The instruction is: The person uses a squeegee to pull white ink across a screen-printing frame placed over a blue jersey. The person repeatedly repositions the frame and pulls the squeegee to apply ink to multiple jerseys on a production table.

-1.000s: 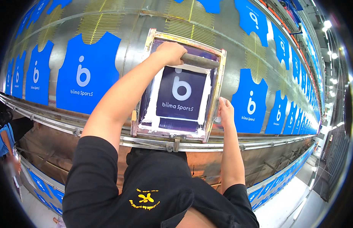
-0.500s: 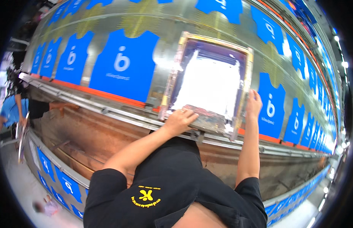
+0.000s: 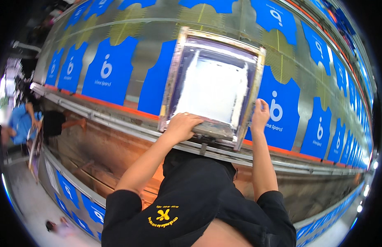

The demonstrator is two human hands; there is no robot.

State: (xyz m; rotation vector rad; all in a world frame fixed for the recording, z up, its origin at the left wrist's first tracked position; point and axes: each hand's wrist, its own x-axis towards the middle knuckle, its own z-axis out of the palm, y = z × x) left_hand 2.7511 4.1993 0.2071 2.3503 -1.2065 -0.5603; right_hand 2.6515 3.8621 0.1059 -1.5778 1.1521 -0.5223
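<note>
Hands grip the screen frame (image 3: 215,84): left hand (image 3: 182,126) curled over the squeegee (image 3: 213,131) at its near edge, right hand (image 3: 260,115) clasping its right rail. The frame lies on the worktop (image 3: 154,49) over a blue panel (image 3: 158,84). Uneven lifting could smear wet ink or drag the panel; the squeegee may slip off.

Worn metal screen frame (image 3: 171,78); matt blue cloth (image 3: 106,70)
</note>
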